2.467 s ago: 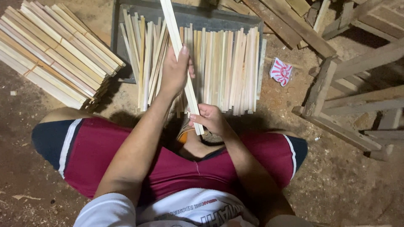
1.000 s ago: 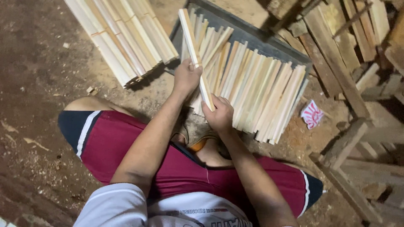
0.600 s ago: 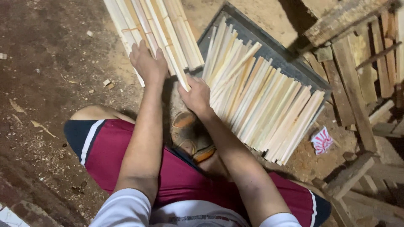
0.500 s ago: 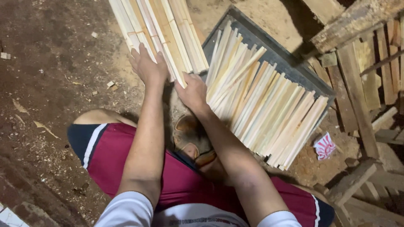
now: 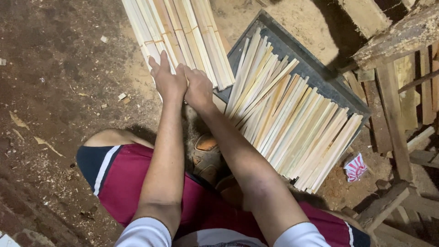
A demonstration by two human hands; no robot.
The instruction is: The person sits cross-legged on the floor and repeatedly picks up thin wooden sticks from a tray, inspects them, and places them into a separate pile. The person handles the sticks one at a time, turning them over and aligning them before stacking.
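Note:
I sit on a dirt floor with my knees apart. Both hands press flat, side by side, against the near end of a neat stack of pale wooden slats [image 5: 183,32] lying on the ground ahead. My left hand [image 5: 167,80] has its fingers spread on the slat ends; my right hand [image 5: 199,87] rests beside it, touching it. Neither hand grips a slat. To the right, a dark flat tray [image 5: 315,75] carries a loose heap of similar slats [image 5: 292,119].
Rough timber pieces and frames [image 5: 402,91] crowd the right side. A small red-and-white wrapper [image 5: 355,167] lies on the ground near the tray's corner. An orange-and-black sandal [image 5: 206,153] sits between my legs. Wood chips litter the dirt at left.
I carried a single slat from above the tray over to the left stack and laid it there. Both hands now rest flat on the stack's end. The view swung left.

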